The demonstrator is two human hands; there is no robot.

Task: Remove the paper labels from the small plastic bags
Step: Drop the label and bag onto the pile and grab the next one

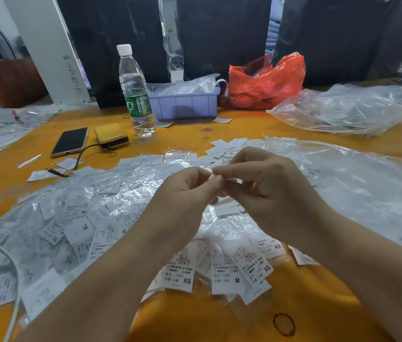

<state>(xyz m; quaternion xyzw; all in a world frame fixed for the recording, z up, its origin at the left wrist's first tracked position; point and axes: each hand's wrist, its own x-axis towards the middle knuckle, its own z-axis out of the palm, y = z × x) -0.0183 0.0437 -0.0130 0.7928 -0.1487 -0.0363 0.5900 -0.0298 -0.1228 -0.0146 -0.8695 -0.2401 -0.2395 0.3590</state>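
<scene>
My left hand (185, 191) and my right hand (266, 183) meet above the middle of the orange table (219, 124). Both pinch one small clear plastic bag (229, 180) between fingertips and thumbs; most of it is hidden by my fingers, and whether a label is inside cannot be told. Below and to the left lies a heap of small plastic bags with white paper size labels (81, 218) marked XL, M and XS. Loose white paper labels (224, 149) lie just beyond my hands.
A water bottle (134, 90), a purple tray (185, 102) and a red plastic bag (264, 82) stand at the back. A phone (70, 141) and a yellow power bank (111, 135) lie at the left. Large clear plastic sheets (358, 107) cover the right side. A rubber band (284, 324) lies near the front edge.
</scene>
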